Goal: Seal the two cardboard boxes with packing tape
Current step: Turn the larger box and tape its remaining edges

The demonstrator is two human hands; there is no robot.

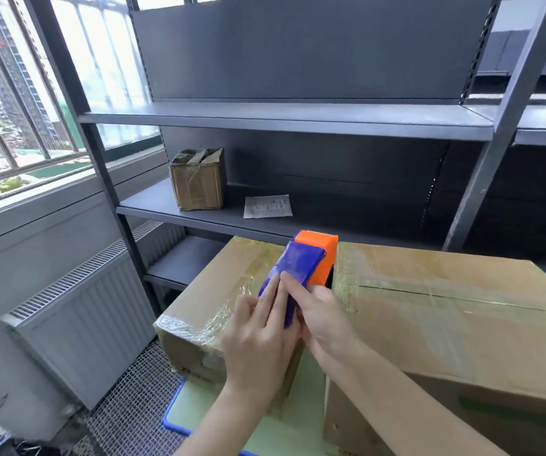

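Head view: a purple-and-orange plastic tape dispenser [322, 258] is held over the gap between a smaller brown cardboard box [229, 281] and a larger brown cardboard box [446, 324], both streaked with clear tape. The right hand [327, 320] has its grip closed round the purple handle [298, 264], index finger extended. The left hand [258, 340] keeps a loose grip, straight fingers resting flat on the handle.

Bright daylight enters from the window [15, 103] at upper left, overexposed; wide-angle bending at edges, lower-left corner blurred
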